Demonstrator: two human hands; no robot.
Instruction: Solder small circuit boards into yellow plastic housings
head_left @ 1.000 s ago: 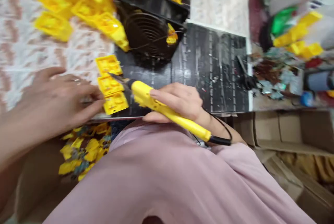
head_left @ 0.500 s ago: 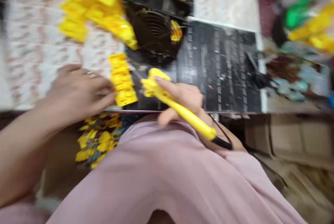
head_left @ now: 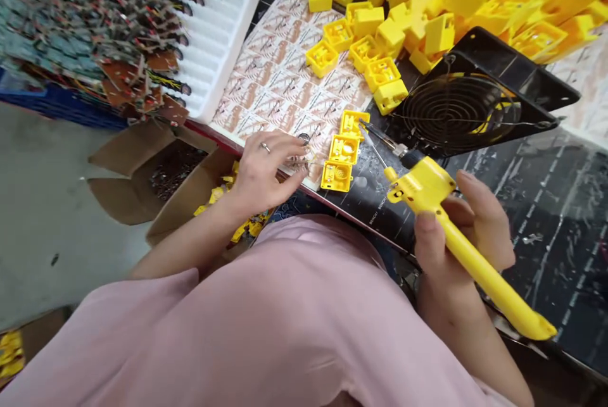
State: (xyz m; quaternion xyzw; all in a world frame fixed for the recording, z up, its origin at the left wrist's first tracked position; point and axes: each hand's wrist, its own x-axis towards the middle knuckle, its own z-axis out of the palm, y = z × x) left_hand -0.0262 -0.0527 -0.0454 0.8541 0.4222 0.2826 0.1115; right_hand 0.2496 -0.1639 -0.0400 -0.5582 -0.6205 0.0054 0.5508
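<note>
My right hand (head_left: 463,223) is closed around the handle of a yellow soldering gun (head_left: 475,258). Its metal tip and a thin feed tube point left, the tip at the farthest of three small open yellow boxes. These boxes, one far (head_left: 352,123), one middle (head_left: 344,150) and one near (head_left: 336,176), stand in a touching row with metal contacts inside. Left of them, my left hand (head_left: 270,169), with a ring on one finger, has its fingertips bent together at a small round dark part (head_left: 304,139). Thin wires show by the thumb; the exact grip is partly hidden.
Many yellow boxes (head_left: 389,27) are heaped at the back, beside a black fan (head_left: 446,112). Wired circuit boards (head_left: 137,27) fill the left, by a white foam tray (head_left: 213,40). Below the table edge stand cardboard boxes (head_left: 128,173) with small parts.
The view has swung left and sharpened, bringing the circuit boards into sight. The soldering gun's tip now reaches the far box of the row. A round part now shows at my left fingertips.
</note>
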